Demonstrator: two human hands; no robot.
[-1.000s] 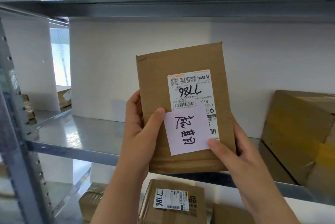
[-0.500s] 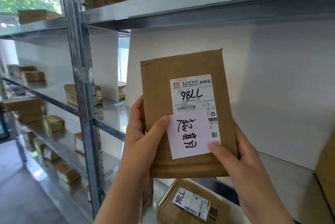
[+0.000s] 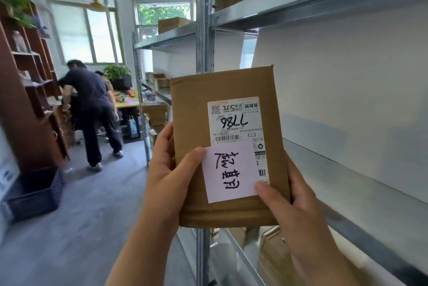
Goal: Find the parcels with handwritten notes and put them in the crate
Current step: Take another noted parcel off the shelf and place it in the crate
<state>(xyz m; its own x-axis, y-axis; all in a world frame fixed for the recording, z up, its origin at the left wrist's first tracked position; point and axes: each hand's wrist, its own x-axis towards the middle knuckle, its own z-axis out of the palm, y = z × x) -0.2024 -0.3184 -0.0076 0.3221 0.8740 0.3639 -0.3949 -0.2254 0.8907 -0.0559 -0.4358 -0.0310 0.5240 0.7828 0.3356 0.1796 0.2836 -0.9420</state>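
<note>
Cardboard parcel, flat, rectangular, smooth pale note; left hand, right hand grip edges.

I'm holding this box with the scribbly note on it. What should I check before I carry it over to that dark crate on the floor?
1. Handwritten note on the parcel: ok, stuck over the printed label at its lower corner.
2. Grip: ok, left hand and right hand hold the lower sides, thumbs on the note's edges.
3. Seeing the crate: ok, on the floor, far left.
4. Room in the crate: cannot tell, its inside looks dark.
5. Way there: ok, bare floor; a person stands farther back.
</note>
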